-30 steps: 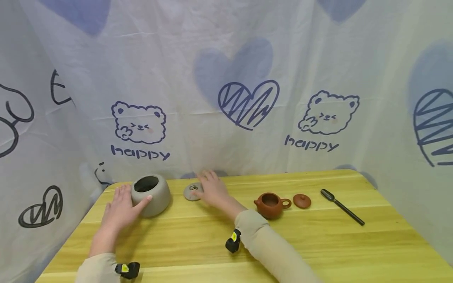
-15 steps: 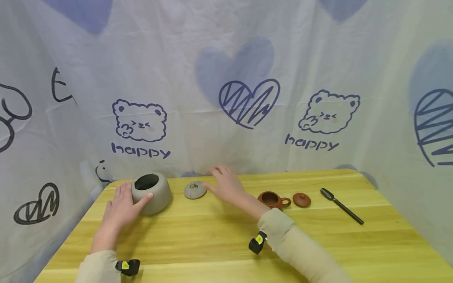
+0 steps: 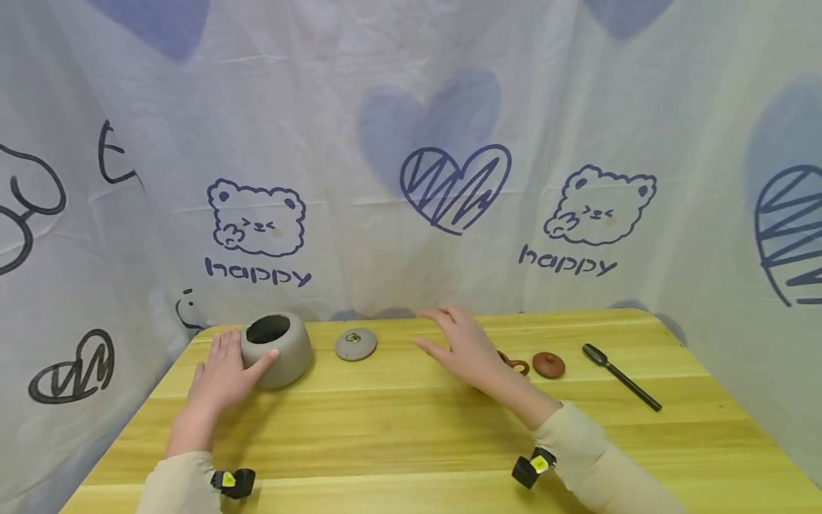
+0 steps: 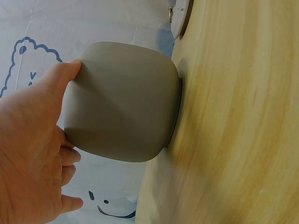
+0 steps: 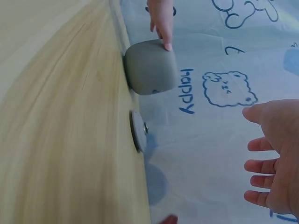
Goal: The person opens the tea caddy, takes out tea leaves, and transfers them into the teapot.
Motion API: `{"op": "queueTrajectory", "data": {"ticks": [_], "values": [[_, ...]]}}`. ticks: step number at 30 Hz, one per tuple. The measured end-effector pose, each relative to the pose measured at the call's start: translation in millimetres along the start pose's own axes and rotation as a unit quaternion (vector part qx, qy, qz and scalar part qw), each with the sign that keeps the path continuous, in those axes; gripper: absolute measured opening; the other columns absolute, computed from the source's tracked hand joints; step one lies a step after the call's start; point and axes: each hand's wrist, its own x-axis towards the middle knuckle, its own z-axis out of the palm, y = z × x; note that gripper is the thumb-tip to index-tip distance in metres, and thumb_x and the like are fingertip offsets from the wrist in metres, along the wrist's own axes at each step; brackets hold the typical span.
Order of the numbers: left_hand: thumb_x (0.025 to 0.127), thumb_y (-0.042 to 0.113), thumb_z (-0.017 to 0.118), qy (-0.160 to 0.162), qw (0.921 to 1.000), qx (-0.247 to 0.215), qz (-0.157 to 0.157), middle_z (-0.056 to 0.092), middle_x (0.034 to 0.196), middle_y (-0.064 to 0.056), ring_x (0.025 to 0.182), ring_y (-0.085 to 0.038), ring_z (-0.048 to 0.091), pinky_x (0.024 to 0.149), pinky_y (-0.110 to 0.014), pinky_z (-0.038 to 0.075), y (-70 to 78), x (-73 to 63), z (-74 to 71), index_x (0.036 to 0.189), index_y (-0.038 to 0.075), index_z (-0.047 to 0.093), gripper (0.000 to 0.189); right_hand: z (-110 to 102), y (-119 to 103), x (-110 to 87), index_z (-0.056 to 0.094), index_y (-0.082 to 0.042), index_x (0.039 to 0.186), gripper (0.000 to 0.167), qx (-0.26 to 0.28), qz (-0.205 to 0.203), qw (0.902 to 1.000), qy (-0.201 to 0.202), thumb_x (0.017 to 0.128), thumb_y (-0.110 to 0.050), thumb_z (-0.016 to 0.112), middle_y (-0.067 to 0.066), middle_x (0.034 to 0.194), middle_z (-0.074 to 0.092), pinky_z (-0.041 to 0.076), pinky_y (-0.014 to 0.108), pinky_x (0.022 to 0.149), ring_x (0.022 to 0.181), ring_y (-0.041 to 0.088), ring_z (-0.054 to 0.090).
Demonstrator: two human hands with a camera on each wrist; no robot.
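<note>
A grey jar (image 3: 282, 360) with a dark round mouth stands uncovered at the table's back left. My left hand (image 3: 221, 382) holds it, thumb on the near side by the rim and fingers along its left. In the left wrist view the jar's smooth side (image 4: 121, 102) fills the middle. To its right lies the grey lid (image 3: 355, 344), its small ring on top. My right hand (image 3: 472, 353) hovers with fingers spread and nothing in them. Behind it, a reddish-brown teapot (image 3: 526, 367) is mostly hidden, only its handle and a bit of rim showing.
A reddish-brown teapot lid (image 3: 549, 365) lies right of the teapot. Farther right rests a black long-handled scoop (image 3: 621, 377). The wooden table (image 3: 359, 435) ends at a printed cloth (image 3: 359, 243) hanging behind and at both sides.
My right hand has left the grey lid and moved right through the air, now in front of the teapot. The lid stays where it was. My left hand keeps its place on the jar.
</note>
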Motion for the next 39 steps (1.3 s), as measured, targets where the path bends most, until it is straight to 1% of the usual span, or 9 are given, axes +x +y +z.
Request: {"op": "queueTrajectory", "data": {"ticks": [4,9,13,16,19,22,27,32,39], "values": [[0.09,0.075,0.038,0.001,1.0,0.001,0.001,0.0,0.156,-0.037,0.146,-0.053,-0.003,0.11,-0.076,0.003,0.1,-0.6,0.4,0.152,-0.011,0.003,0.111,-11,14,-15.5,0.054,-0.018,0.138,0.05,0.005,0.008,0.9999,0.012,0.094,-0.042,0.061,0.011,0.134,0.054,0.046,0.051,0.105,0.125,0.03,0.051],[0.09,0.075,0.038,0.001,1.0,0.001,-0.001,0.0,0.157,-0.037,0.146,-0.053,-0.003,0.11,-0.076,0.003,0.3,-0.3,1.4,0.152,-0.011,0.003,0.111,-24,33,-33.3,0.056,-0.014,0.136,0.05,0.014,0.028,0.9992,0.025,0.094,-0.04,0.063,0.013,0.133,0.053,0.047,0.052,0.103,0.124,0.032,0.05],[0.09,0.075,0.038,0.001,1.0,0.0,-0.001,0.0,0.157,-0.037,0.146,-0.052,-0.004,0.111,-0.076,0.003,2.3,0.7,0.5,0.152,-0.01,0.003,0.111,-34,49,-47.2,0.055,-0.012,0.136,0.05,0.024,0.046,0.9982,0.03,0.095,-0.039,0.062,0.014,0.133,0.053,0.046,0.055,0.103,0.125,0.034,0.049],[0.09,0.075,0.038,0.003,1.0,0.0,-0.001,0.0,0.157,-0.036,0.146,-0.052,-0.004,0.111,-0.075,0.003,3.8,1.1,-0.5,0.152,-0.01,0.003,0.111,-42,61,-57.6,0.055,-0.011,0.136,0.05,0.013,0.05,0.998,0.037,0.095,-0.038,0.062,0.016,0.133,0.053,0.045,0.057,0.102,0.124,0.036,0.049],[0.09,0.074,0.039,0.005,1.0,0.0,0.001,0.0,0.157,-0.036,0.146,-0.052,-0.004,0.111,-0.075,0.003,4.3,1.7,-1.0,0.152,-0.01,0.003,0.111,-49,73,-70.1,0.055,-0.009,0.135,0.049,-0.001,0.052,0.9975,0.049,0.095,-0.035,0.062,0.018,0.132,0.053,0.048,0.056,0.095,0.117,0.036,0.052],[0.09,0.075,0.038,0.005,1.0,0.002,0.003,0.0,0.157,-0.036,0.146,-0.052,-0.004,0.111,-0.075,0.003,3.7,2.5,0.1,0.152,-0.011,0.003,0.112,-56,86,-85.5,0.055,-0.007,0.135,0.048,-0.003,0.063,0.9963,0.058,0.095,-0.033,0.063,0.019,0.131,0.053,0.048,0.057,0.093,0.115,0.037,0.051],[0.09,0.074,0.039,0.003,1.0,0.002,0.001,0.001,0.157,-0.036,0.146,-0.052,-0.003,0.111,-0.075,0.004,3.2,1.1,0.7,0.152,-0.011,0.003,0.111,-71,106,-109.9,0.053,-0.004,0.136,0.05,-0.01,0.095,0.9935,0.061,0.096,-0.033,0.062,0.023,0.131,0.051,0.039,0.065,0.099,0.122,0.043,0.045],[0.091,0.073,0.039,0.002,1.0,0.002,-0.003,0.0,0.157,-0.037,0.146,-0.052,-0.003,0.111,-0.075,0.004,2.3,-2.0,-2.1,0.152,-0.011,0.002,0.11,-82,128,-129.1,0.05,0.0,0.137,0.055,-0.018,0.133,0.9896,0.051,0.098,-0.039,0.056,0.029,0.132,0.048,0.038,0.068,0.096,0.12,0.047,0.043],[0.091,0.072,0.04,0.0,1.0,0.003,-0.006,0.001,0.157,-0.037,0.146,-0.052,-0.003,0.111,-0.075,0.004,2.0,-3.0,-3.7,0.152,-0.011,0.003,0.109,-91,158,-151.6,0.051,0.006,0.133,0.056,-0.033,0.157,0.9844,0.072,0.096,-0.035,0.061,0.034,0.125,0.049,0.037,0.068,0.09,0.113,0.052,0.042]]}}
